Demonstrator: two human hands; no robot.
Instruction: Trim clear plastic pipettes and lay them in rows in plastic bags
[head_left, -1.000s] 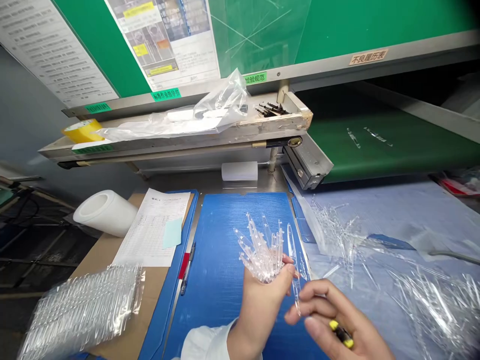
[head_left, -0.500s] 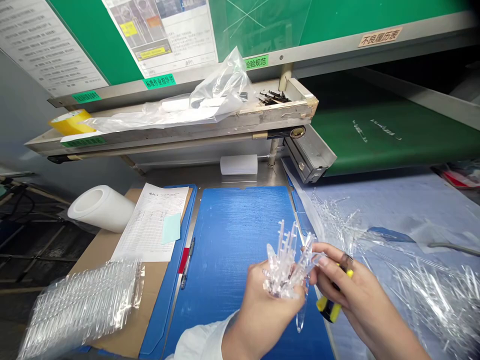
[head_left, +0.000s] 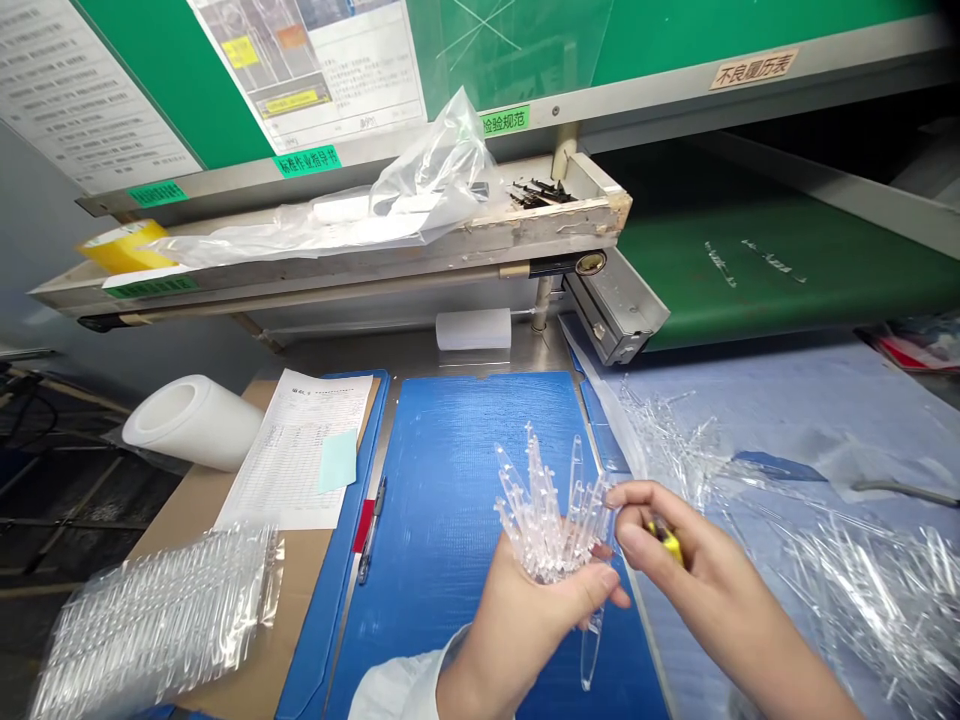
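Single head-worn view; faces forward, down; near blue mat [head_left: 442,470]

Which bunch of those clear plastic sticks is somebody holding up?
The fanned-out bunch in the left hand, above the blue mat. Loose sticks lie in piles on the right, and the clear pack lies at far left.

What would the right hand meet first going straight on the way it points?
Probably the bundle of clear, slender plastic pieces in the left hand; the fingertips of the right hand sit at its edge, though depth leaves contact unclear.
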